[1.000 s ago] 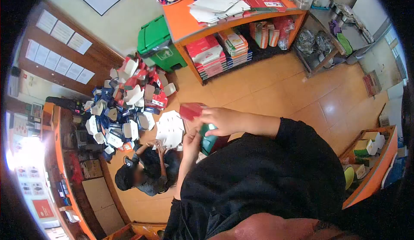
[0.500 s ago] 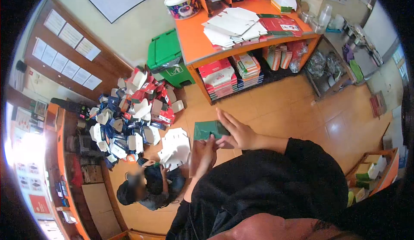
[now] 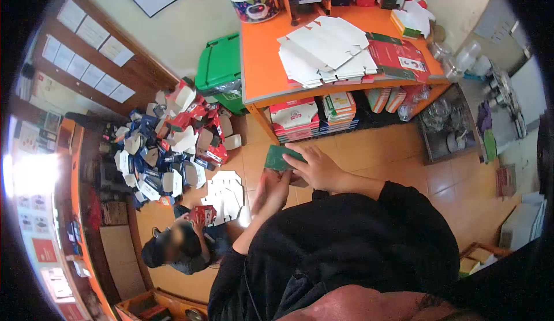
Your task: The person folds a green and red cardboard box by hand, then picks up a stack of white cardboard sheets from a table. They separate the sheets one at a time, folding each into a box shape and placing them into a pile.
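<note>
A small green carton [image 3: 277, 158] is held up in front of my body between both hands. My left hand [image 3: 275, 189] grips it from below, with the thumb up against its near edge. From the right, my right hand [image 3: 316, 169] is closed over the carton's end, fingers lying across its upper face. The underside and the far end are hidden by my fingers. Past the carton stands the orange table [image 3: 262, 61], bearing a stack of flat white carton blanks [image 3: 326, 44] and red and green printed blanks [image 3: 398, 55].
A person [image 3: 179, 246] sits on the floor at left, holding a red box [image 3: 203, 214] beside white flat blanks [image 3: 225, 194]. Behind them is a heap of folded red and blue boxes [image 3: 173, 142]. A green bin [image 3: 219, 67] stands against the table; an orange crate [image 3: 135, 306] is at lower left.
The green carton and both hands have moved slightly up in view, and the carton is turned. My right fingers now lie across it. The seated person now holds a red box.
</note>
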